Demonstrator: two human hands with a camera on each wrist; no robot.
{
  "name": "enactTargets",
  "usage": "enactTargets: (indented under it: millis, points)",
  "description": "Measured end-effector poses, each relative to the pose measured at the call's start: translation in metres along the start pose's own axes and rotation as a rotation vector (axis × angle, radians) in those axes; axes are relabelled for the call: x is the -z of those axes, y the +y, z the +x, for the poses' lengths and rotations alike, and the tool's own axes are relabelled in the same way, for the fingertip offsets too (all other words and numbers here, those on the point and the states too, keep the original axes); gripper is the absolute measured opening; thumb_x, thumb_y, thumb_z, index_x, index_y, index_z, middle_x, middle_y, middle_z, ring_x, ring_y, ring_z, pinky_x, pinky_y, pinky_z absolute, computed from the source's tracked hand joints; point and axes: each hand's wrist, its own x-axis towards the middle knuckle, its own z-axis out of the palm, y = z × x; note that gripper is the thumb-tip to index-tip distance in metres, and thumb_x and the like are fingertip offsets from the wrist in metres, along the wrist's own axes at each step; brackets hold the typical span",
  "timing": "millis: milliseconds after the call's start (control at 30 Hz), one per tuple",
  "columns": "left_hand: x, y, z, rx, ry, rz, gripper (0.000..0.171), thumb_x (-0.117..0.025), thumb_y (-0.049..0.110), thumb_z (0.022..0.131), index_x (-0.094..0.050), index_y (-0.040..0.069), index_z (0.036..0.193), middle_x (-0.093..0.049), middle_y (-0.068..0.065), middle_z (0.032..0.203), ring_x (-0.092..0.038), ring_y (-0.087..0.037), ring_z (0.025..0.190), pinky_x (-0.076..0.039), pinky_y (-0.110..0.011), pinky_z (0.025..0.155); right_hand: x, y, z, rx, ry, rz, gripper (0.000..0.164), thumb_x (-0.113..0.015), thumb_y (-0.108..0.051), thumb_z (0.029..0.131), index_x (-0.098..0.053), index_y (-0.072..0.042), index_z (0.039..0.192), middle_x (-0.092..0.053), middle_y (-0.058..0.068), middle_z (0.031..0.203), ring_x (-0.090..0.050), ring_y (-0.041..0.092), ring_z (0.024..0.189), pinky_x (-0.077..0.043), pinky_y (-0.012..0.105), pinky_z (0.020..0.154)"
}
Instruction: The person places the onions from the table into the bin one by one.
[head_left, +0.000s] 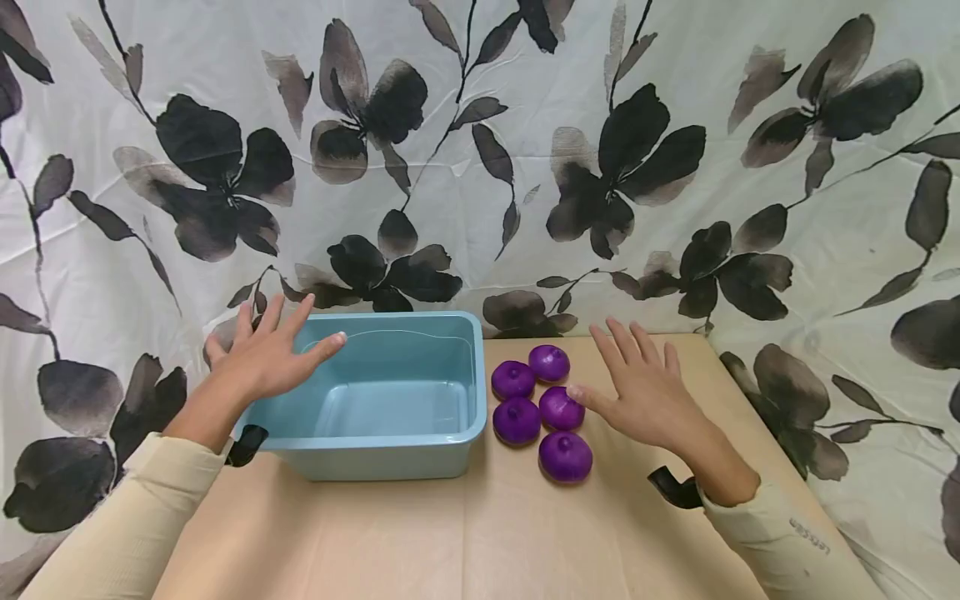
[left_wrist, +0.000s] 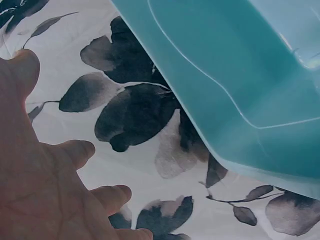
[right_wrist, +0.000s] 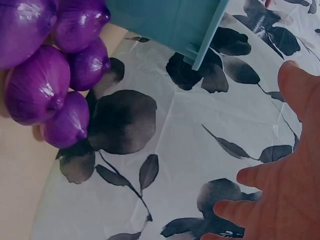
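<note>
A light blue plastic basin (head_left: 390, 458) stands on the table, and nothing shows inside it. Above its left end my left hand (head_left: 266, 358) hovers with fingers spread, holding nothing; the left wrist view shows that hand (left_wrist: 45, 170) beside the basin's rim (left_wrist: 200, 140). Several shiny purple onions (head_left: 565, 457) sit in a cluster just right of the basin. My right hand (head_left: 648, 396), its fingers spread too, is to the right of them, the thumb overlapping one onion in the head view. In the right wrist view a gap shows between the right hand (right_wrist: 285, 185) and the onions (right_wrist: 37, 85).
The light wooden table (head_left: 375, 542) ends at the back and right against a white cloth (head_left: 510, 50) printed with dark flowers. Black straps (head_left: 675, 489) show at both wrists, by the cream sleeves (head_left: 780, 542).
</note>
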Motion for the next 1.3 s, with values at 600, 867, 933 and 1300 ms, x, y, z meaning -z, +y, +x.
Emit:
enactTargets:
  millis: [600,867,933,1300]
  points:
    - [-0.02,-0.027,0.004,0.0,-0.004,-0.043,0.105,-0.031,0.09,0.091,0.008,0.029,0.167,0.015,-0.024,0.173,0.022,-0.063,0.151,0.014,-0.092,0.101,-0.021,0.007,-0.019,-0.017,-0.002,0.005,0.099,-0.056,-0.071,0.095,-0.02,-0.013,0.167,-0.018,0.021,0.173,-0.011,0.052,0.158,-0.002,0.082,0.117]
    - [-0.023,-0.041,0.0,0.003,-0.013,-0.065,0.104,-0.032,0.087,0.093,0.009,0.026,0.167,0.016,-0.028,0.17,0.02,-0.069,0.148,0.011,-0.093,0.101,-0.032,0.006,-0.025,-0.017,-0.008,0.012,0.098,-0.057,-0.071,0.095,-0.023,-0.014,0.167,-0.02,0.02,0.173,-0.013,0.05,0.158,-0.004,0.082,0.117]
    - [-0.023,-0.043,0.0,-0.003,-0.016,-0.071,0.104,-0.032,0.086,0.094,0.01,0.026,0.167,0.016,-0.029,0.17,0.019,-0.07,0.147,0.008,-0.093,0.101,-0.036,0.007,-0.027,-0.019,-0.006,0.014,0.097,-0.058,-0.071,0.095,-0.024,-0.014,0.166,-0.021,0.02,0.173,-0.014,0.05,0.158,-0.005,0.082,0.117]
    - [-0.029,-0.063,0.008,-0.047,-0.046,-0.146,0.103,-0.037,0.076,0.1,0.011,0.012,0.166,0.014,-0.038,0.166,0.017,-0.072,0.146,0.002,-0.09,0.107,-0.058,0.009,-0.033,-0.021,0.001,0.008,0.093,-0.059,-0.068,0.095,-0.03,-0.013,0.164,-0.025,0.02,0.171,-0.02,0.051,0.155,-0.01,0.082,0.115]
